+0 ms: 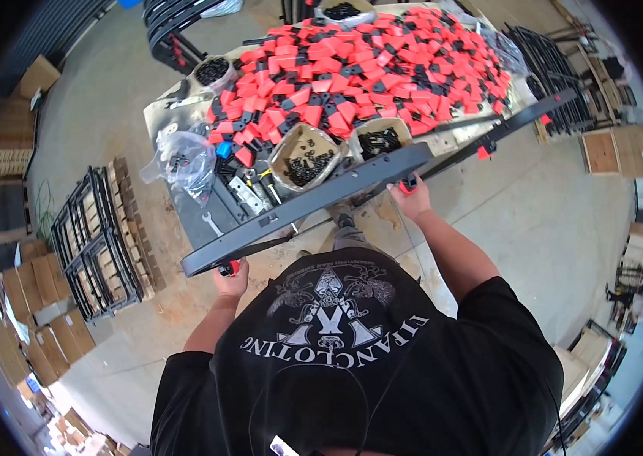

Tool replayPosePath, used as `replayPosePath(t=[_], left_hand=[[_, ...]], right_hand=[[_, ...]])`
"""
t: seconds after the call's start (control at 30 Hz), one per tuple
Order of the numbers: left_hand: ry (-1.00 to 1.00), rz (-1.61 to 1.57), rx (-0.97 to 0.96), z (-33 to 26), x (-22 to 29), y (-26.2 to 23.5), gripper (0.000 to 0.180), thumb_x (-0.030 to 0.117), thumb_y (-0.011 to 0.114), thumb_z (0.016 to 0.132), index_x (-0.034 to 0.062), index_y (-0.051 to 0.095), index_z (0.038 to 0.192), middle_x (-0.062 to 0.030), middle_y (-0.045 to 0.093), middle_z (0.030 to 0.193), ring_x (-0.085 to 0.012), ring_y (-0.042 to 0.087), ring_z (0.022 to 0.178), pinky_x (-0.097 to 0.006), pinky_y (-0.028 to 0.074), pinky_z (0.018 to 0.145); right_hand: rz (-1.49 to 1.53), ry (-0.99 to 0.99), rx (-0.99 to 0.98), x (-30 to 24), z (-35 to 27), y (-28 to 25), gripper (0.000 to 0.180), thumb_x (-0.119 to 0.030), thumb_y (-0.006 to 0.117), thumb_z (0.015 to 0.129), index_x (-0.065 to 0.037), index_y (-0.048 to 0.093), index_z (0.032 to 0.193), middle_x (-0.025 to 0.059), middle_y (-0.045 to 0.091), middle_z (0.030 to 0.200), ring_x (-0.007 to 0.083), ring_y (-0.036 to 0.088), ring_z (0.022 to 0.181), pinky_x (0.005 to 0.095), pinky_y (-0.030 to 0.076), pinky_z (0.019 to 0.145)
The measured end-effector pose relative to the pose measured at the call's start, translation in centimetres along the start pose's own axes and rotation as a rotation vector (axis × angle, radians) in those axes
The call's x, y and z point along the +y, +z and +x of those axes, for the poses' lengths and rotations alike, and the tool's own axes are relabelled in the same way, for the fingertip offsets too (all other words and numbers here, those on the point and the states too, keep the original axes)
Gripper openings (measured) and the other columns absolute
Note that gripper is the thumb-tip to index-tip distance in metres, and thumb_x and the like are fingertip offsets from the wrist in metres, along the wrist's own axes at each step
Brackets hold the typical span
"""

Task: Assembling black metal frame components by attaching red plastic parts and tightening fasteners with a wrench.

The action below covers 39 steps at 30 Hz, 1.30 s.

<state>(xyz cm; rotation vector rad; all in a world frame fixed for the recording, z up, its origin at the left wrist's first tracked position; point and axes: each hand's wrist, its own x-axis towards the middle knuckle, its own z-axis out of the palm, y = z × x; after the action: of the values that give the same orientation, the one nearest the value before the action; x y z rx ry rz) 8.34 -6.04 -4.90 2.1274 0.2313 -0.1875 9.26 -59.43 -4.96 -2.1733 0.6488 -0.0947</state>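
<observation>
Dark metal frame [314, 199] carried over the tabletop [454, 138]
Left hand [232, 278] and right hand [410, 191] each grip its near edge; its long end could sweep the red parts [367, 68] off

The frame [314, 199] is looking like dark metal with a smooth, faintly glossy coat, the red-and-black parts [367, 72] are showing as matt plastic, the bag [184, 163] is shining as clear film, the floor [534, 220] is appearing as dull, smooth concrete, and the boxes [48, 342] are looking like plain cardboard.
</observation>
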Motion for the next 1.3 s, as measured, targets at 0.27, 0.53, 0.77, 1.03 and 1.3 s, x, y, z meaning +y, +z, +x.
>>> replayPosePath(t=[0.27, 0.53, 0.77, 1.03, 1.3], left_hand=[[0.150, 0.104, 0.002, 0.5, 0.1, -0.1, 0.033, 0.017, 0.076, 0.088, 0.0011, 0.068, 0.115, -0.0095, 0.071, 0.112, -0.0202, 0.067, 0.104, -0.035, 0.051, 0.095], [-0.023, 0.205, -0.061, 0.4, 0.3, 0.1, 0.035, 0.012, 0.075, 0.089, 0.0020, 0.060, 0.119, -0.0092, 0.066, 0.115, -0.0206, 0.064, 0.109, -0.034, 0.049, 0.101], [-0.004, 0.211, -0.046, 0.4, 1.0, -0.3, 0.031, 0.022, 0.076, 0.091, 0.0019, 0.068, 0.113, -0.0095, 0.073, 0.106, -0.0203, 0.069, 0.097, -0.035, 0.053, 0.089], [0.049, 0.137, 0.006, 0.4, -1.4, -0.1, 0.045, 0.024, 0.078, 0.088, 0.0044, 0.063, 0.126, -0.0106, 0.071, 0.115, -0.0209, 0.068, 0.107, -0.034, 0.050, 0.098], [0.012, -0.051, 0.051, -0.1, -1.2, -0.3, 0.038, 0.022, 0.080, 0.083, 0.0041, 0.065, 0.112, -0.0097, 0.071, 0.100, -0.0223, 0.069, 0.093, -0.036, 0.053, 0.088]], right_hand=[[0.061, 0.046, -0.094, -0.6, -0.3, -0.2, 0.041, -0.030, 0.077, 0.084, -0.002, 0.066, 0.111, 0.0191, 0.073, 0.104, 0.0374, 0.069, 0.101, 0.0440, 0.053, 0.090], [0.184, -0.111, 0.058, 1.4, 0.4, 1.5, 0.042, -0.033, 0.077, 0.083, -0.001, 0.065, 0.108, 0.0208, 0.071, 0.101, 0.0401, 0.068, 0.097, 0.0460, 0.054, 0.087], [0.009, -0.183, 0.163, 1.6, 1.0, 2.3, 0.039, -0.036, 0.077, 0.083, -0.004, 0.064, 0.098, 0.0205, 0.069, 0.096, 0.0425, 0.065, 0.095, 0.0497, 0.052, 0.085], [-0.215, -0.241, 0.034, -3.2, -0.9, -5.3, 0.068, -0.044, 0.082, 0.080, 0.002, 0.059, 0.124, 0.0223, 0.065, 0.119, 0.0383, 0.064, 0.112, 0.0448, 0.052, 0.095], [0.524, -0.839, 0.336, -30.2, -2.1, -13.2, 0.008, -0.005, 0.064, 0.094, -0.001, 0.058, 0.097, 0.0048, 0.060, 0.094, 0.0119, 0.057, 0.085, 0.0280, 0.048, 0.075]])
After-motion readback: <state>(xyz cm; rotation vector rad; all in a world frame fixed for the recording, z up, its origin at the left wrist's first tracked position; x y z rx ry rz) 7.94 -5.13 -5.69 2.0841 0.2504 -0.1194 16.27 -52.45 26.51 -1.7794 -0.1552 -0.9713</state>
